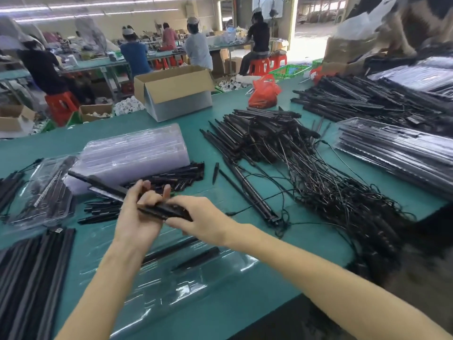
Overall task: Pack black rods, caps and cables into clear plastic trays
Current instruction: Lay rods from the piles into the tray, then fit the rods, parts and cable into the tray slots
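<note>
My left hand (139, 214) and my right hand (203, 217) both grip one long black rod (105, 186) above the green table; the rod slants up to the left. Below my forearms lies an open clear plastic tray (220, 273) with two black rods (171, 249) in it. A heap of short black caps (176, 179) lies just beyond my hands. Black rods with tangled cables (306, 177) are piled to the right. A stack of empty clear trays (137, 153) stands behind the caps.
A filled clear tray (41, 192) sits at the left, with loose black rods (29, 278) at the near left. Packed trays (397, 153) lie at the right. A cardboard box (174, 92) and a red bag (264, 92) stand farther back. Seated workers fill the background.
</note>
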`<state>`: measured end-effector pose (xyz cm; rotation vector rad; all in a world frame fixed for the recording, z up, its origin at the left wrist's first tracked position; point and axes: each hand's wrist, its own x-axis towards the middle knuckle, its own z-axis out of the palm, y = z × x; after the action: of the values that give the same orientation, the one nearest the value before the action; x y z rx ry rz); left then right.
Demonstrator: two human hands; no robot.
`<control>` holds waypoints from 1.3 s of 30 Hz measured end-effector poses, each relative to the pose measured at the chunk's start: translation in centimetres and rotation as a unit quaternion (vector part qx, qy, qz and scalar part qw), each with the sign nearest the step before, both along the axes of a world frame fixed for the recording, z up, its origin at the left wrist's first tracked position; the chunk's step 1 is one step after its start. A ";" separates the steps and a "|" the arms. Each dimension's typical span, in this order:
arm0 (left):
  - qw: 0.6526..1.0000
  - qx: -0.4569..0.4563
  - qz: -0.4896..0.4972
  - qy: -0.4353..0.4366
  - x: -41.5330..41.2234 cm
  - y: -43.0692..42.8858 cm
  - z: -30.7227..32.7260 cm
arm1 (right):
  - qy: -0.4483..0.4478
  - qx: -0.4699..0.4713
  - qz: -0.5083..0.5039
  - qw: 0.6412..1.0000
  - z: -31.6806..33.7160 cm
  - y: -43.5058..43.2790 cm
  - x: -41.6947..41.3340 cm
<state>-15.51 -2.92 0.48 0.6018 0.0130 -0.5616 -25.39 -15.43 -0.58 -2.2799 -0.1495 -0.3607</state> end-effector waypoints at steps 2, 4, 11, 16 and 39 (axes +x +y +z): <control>1.000 -0.016 0.020 0.015 0.2 0.3 0.6 | -0.001 -0.022 -0.002 1.000 -0.6 -1.1 -1.2; 0.999 -0.005 0.042 0.001 0.5 1.2 1.4 | -0.016 -0.106 -0.020 0.994 -1.1 -2.7 -2.2; 0.995 0.001 0.101 -0.016 1.2 2.6 3.8 | -0.050 -0.215 -0.124 0.967 -2.5 -7.9 -4.3; 0.994 0.011 0.110 -0.008 2.2 3.6 4.0 | 0.028 -0.253 -0.162 0.953 -3.8 -10.3 -5.4; 0.974 0.126 -0.172 -0.082 0.2 -17.6 3.8 | -0.158 0.278 -0.167 0.933 1.8 -12.5 -4.0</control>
<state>-15.33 -20.57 4.26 0.9055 -0.1803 -0.8514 -29.43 -27.88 1.19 -1.6673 0.1669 -0.8360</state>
